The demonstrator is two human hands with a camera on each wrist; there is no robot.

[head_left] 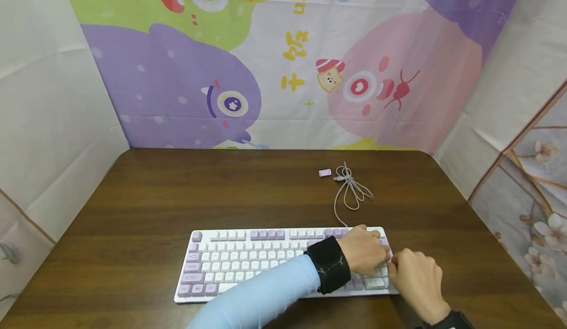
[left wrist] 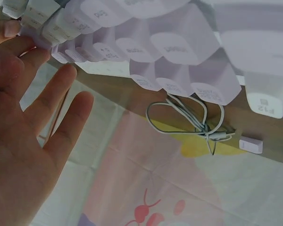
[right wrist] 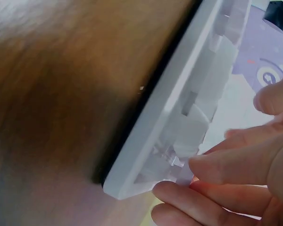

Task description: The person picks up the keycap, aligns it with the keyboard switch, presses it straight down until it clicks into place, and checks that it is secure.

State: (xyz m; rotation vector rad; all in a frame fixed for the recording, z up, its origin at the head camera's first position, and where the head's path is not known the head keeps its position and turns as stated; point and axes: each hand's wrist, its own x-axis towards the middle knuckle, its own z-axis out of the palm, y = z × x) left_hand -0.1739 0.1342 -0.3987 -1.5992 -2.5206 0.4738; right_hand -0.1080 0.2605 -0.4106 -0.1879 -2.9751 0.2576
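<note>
A white keyboard (head_left: 248, 262) with white and lilac keycaps lies near the front of the table. My left hand (head_left: 363, 250), below a black wrist band (head_left: 329, 265), reaches over its number pad. In the left wrist view, that hand's fingers (left wrist: 68, 75) are extended, and the upper fingertips touch a lilac keycap (left wrist: 36, 36). At the keyboard's right edge, my right hand (head_left: 418, 282) meets the left fingertips. Seen from the right wrist, its thumb and a finger pinch a small lilac keycap (right wrist: 184, 179), largely hidden, beside the white case edge (right wrist: 146, 136).
A tied grey cable (head_left: 352, 189) lies behind the keyboard and connects to its back edge. Next to the plug is a small lilac block (head_left: 325, 172). Behind the table hangs a cartoon-printed cloth (head_left: 274, 117), with pale cloth walls on either side.
</note>
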